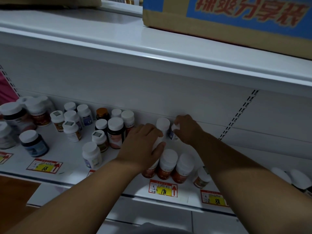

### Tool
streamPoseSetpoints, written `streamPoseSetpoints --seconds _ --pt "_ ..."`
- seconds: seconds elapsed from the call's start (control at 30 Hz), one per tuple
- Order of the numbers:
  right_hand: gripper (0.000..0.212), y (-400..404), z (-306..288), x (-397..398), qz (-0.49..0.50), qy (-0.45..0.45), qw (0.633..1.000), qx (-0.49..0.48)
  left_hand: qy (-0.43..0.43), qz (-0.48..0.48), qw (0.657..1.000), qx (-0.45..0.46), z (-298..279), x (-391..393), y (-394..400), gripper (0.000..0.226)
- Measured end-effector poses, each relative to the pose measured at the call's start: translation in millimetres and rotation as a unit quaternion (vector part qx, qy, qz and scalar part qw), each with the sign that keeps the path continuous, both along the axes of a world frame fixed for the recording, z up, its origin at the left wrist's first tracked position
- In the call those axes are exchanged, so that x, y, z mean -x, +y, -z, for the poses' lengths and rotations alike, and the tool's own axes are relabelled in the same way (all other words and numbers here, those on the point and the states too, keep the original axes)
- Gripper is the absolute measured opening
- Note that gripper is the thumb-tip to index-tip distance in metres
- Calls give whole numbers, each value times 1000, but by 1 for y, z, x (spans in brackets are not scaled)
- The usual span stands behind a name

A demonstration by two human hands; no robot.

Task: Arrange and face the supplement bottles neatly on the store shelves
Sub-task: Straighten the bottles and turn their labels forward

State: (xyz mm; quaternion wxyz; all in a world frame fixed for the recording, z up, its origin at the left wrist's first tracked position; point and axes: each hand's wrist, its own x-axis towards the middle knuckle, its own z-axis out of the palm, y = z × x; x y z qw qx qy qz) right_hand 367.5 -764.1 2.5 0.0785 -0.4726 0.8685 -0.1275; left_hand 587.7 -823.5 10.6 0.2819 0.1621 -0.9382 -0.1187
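Observation:
Supplement bottles with white caps stand on a white store shelf (118, 188). My left hand (143, 146) grips a white-capped bottle (162, 126) near the back of the shelf. My right hand (189, 129) pinches a small bottle with a blue label (173, 132) just right of it. In front of my hands stands a row of orange-labelled bottles (167, 164). A loose group of mixed bottles (101, 130) fills the shelf to the left, some dark, some with brown labels.
Price tags (163, 188) marked 198, 68 and 88 lie along the shelf's front edge. A cardboard box with blue print (228, 16) sits on the upper shelf (118, 48). More white caps (297, 178) show at far right. The shelf's right back part is bare.

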Motion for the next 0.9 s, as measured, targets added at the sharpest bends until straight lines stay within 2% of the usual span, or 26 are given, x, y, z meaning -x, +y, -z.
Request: streamPoseSetpoints --seconds 0.13,0.23,0.3,0.37,0.4,0.5,0.6,0.63,0.67,0.7,0.73,0.83,0.9 --pt "38 0 4 2 25 22 999 -15 2 -10 1000 -10 0 0 0 23" --pt "34 7 4 5 22 15 1000 15 8 -17 999 -29 1 0 2 22" --pt "29 14 -1 6 47 -22 996 73 14 -21 999 -45 2 -1 4 23" --pt "20 23 -11 1 90 -134 971 179 24 -28 997 -67 1 -1 4 26" --pt "14 29 -18 -5 114 -232 934 246 32 -28 996 -78 0 -1 5 28" --pt "13 45 -40 -27 159 -507 755 383 62 -15 991 -121 -7 4 10 37" --pt "17 52 -57 -53 171 -651 569 472 74 -17 982 -174 -18 6 20 60" --pt "18 51 -61 -62 168 -666 541 486 70 -12 979 -192 -20 5 25 65" --pt "19 51 -65 -71 160 -666 542 487 64 -2 975 -212 -21 4 30 69" --pt "19 49 -67 -80 150 -653 566 481 57 9 970 -237 -23 2 35 72" --pt "18 48 -69 -87 133 -627 604 474 51 18 963 -263 -25 -1 39 72" --pt "16 48 -69 -104 45 -472 758 448 56 25 951 -303 -26 -14 48 67" --pt "15 51 -67 -113 5 -387 822 417 55 8 953 -298 -24 -25 50 69"
